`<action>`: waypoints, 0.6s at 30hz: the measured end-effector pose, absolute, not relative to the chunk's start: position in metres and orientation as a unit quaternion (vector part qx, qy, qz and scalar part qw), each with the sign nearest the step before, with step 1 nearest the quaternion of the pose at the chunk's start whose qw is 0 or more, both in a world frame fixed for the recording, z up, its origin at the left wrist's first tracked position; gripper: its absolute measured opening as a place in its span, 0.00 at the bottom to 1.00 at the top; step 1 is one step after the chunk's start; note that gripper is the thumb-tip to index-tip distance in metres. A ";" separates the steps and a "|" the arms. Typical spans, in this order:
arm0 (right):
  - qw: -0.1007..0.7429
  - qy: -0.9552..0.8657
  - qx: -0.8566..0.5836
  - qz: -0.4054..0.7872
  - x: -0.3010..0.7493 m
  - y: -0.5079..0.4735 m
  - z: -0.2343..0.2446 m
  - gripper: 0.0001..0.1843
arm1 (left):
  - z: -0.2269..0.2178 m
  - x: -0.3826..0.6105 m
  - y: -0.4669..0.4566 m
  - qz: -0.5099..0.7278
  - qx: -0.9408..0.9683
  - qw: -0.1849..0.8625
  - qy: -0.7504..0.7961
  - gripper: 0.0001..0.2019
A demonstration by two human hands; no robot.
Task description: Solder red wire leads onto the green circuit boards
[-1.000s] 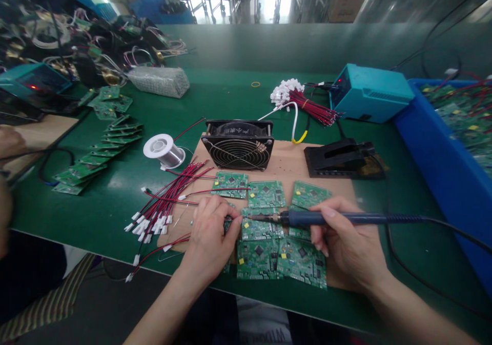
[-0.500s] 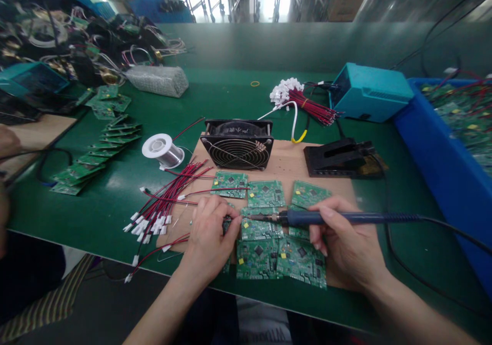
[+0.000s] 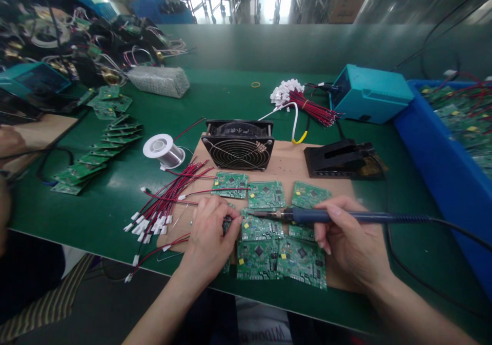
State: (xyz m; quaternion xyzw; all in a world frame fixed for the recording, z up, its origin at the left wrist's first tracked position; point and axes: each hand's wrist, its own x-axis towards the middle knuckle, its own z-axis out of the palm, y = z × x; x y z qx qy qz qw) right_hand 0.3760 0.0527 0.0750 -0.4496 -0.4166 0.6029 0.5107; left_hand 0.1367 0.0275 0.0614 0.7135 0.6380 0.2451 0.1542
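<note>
My right hand (image 3: 348, 232) grips a soldering iron (image 3: 319, 215) by its blue handle. The iron's tip lies over the upper left part of a green circuit board (image 3: 261, 229) in the middle of the group. At that board's left edge my left hand (image 3: 213, 227) is closed, thumb and forefinger pinched together; a red-and-black wire (image 3: 182, 200) runs in under its fingers, but the pinch hides what is held. Several more circuit boards (image 3: 258, 260) lie around on a brown cardboard sheet (image 3: 290, 155). Left of my left hand is a bunch of red-and-black wires (image 3: 180, 181) with white connectors.
A black fan (image 3: 238, 145) stands behind the boards, with a solder spool (image 3: 163, 151) to its left. At right are an iron stand (image 3: 334, 158), a teal soldering station (image 3: 371, 93) and a blue bin (image 3: 442, 135) of boards. Another person's hand (image 3: 11, 145) shows at far left.
The soldering iron and my right hand have shifted slightly right, drawing the tip away from my left fingertips. My left hand stays in place.
</note>
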 end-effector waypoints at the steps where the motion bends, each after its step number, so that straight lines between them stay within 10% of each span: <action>1: 0.515 -0.418 -0.446 0.600 0.376 0.053 0.075 0.12 | 0.062 0.137 0.028 0.246 0.714 0.154 0.637 0.07; 18: 0.534 -0.417 -0.460 0.574 0.387 0.058 0.080 0.11 | 0.065 0.142 0.025 0.273 0.705 0.138 0.640 0.06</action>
